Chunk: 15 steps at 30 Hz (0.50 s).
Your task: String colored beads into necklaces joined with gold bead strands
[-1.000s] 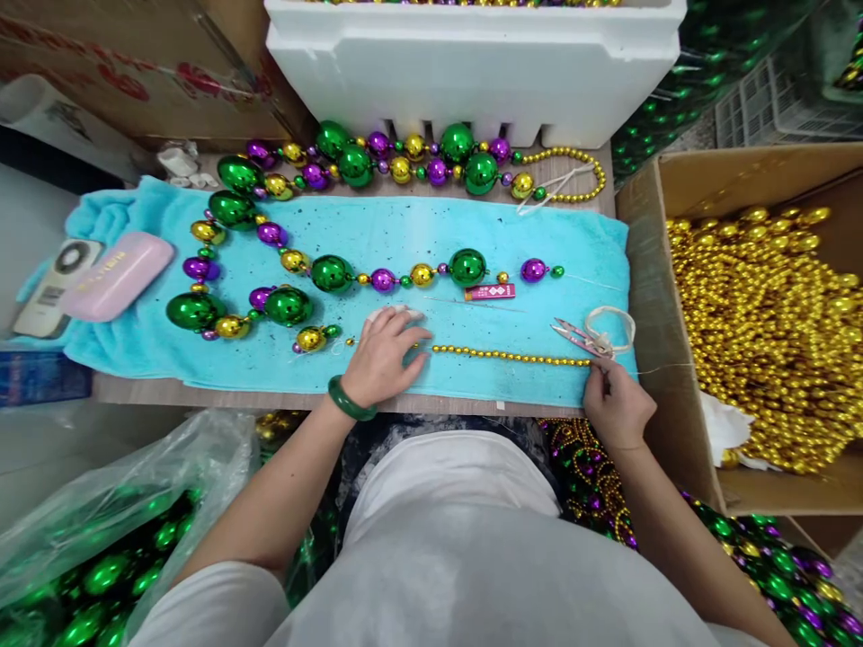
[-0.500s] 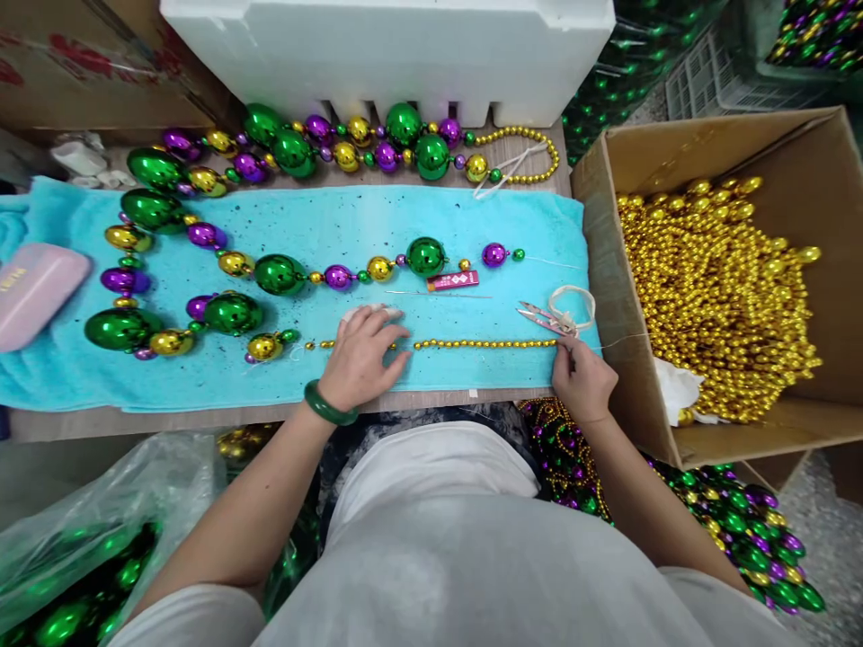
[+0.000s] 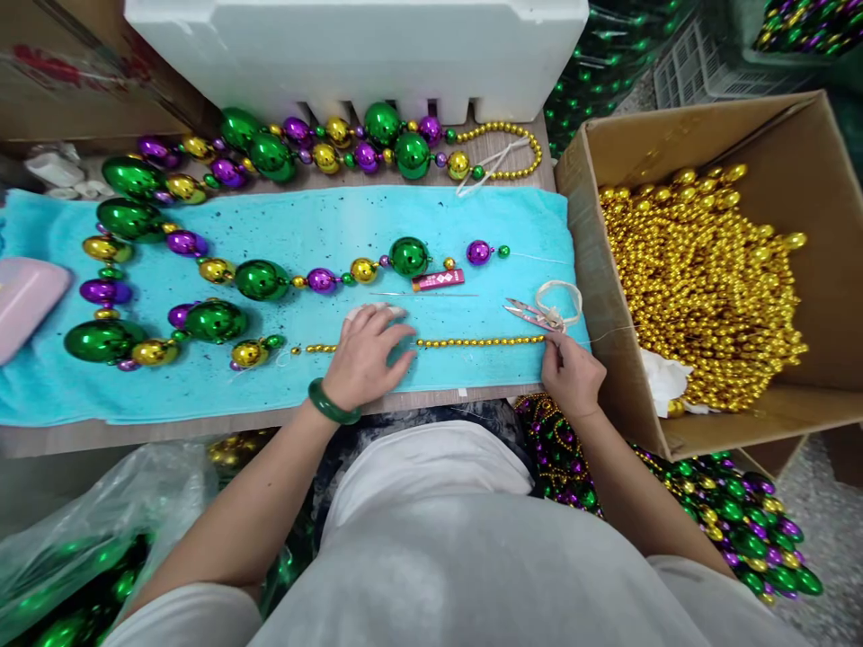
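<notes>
My left hand (image 3: 369,358), with a green bangle at the wrist, lies palm down on a blue towel (image 3: 324,216), fingers spread over a strand of small gold beads (image 3: 482,341). Beads show on both sides of it. A short gap of bare string is by its thumb. My right hand (image 3: 573,370) pinches the strand's right end, and thin thread runs on from it towards the carton. Scissors (image 3: 529,314) and a loop of white cord (image 3: 578,305) lie just above it. A long needle (image 3: 424,295) rests above my left hand.
Large green, purple and gold beads (image 3: 262,280) curve across the towel near a small red packet (image 3: 438,279). A finished-looking bead necklace (image 3: 411,155) lies behind. Right stands a carton (image 3: 583,261) of gold beads; a white foam box (image 3: 357,54) is at the back, a pink case (image 3: 31,305) left.
The whole view has shifted a little. My left hand has slid slightly rightward along the strand over the towel. My right hand keeps its pinch at the strand's end.
</notes>
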Tool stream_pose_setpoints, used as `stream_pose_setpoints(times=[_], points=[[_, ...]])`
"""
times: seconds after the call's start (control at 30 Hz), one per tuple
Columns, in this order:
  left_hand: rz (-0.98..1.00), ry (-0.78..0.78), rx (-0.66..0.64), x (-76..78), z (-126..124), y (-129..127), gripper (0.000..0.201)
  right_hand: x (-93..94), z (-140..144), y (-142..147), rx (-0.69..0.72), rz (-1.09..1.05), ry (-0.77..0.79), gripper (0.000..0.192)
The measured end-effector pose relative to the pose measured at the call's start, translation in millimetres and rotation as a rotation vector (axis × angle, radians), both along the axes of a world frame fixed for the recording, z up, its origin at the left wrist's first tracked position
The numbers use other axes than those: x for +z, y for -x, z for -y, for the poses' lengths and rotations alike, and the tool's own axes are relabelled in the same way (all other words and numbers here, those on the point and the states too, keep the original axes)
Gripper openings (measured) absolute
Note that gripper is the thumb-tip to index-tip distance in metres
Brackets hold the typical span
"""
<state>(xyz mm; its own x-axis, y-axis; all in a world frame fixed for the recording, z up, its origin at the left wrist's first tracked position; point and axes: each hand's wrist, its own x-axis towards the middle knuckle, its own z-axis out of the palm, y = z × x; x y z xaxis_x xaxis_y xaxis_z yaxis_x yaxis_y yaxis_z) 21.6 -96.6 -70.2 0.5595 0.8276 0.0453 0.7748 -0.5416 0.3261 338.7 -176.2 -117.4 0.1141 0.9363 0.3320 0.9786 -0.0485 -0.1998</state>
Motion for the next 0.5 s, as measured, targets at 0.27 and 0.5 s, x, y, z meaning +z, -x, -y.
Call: stream_pose_setpoints(times=[0.27,0.5], points=[[-0.019,0.012,-0.024,-0.3,-1,-12,0.019,-1.3,0,-1,0.025,-0.001,-0.029,0.021],[0.013,0.008,-0.037,-0.4,-2,-24,0.027,-1.4,0,0,0.022,-0.015,-0.024,0.020]])
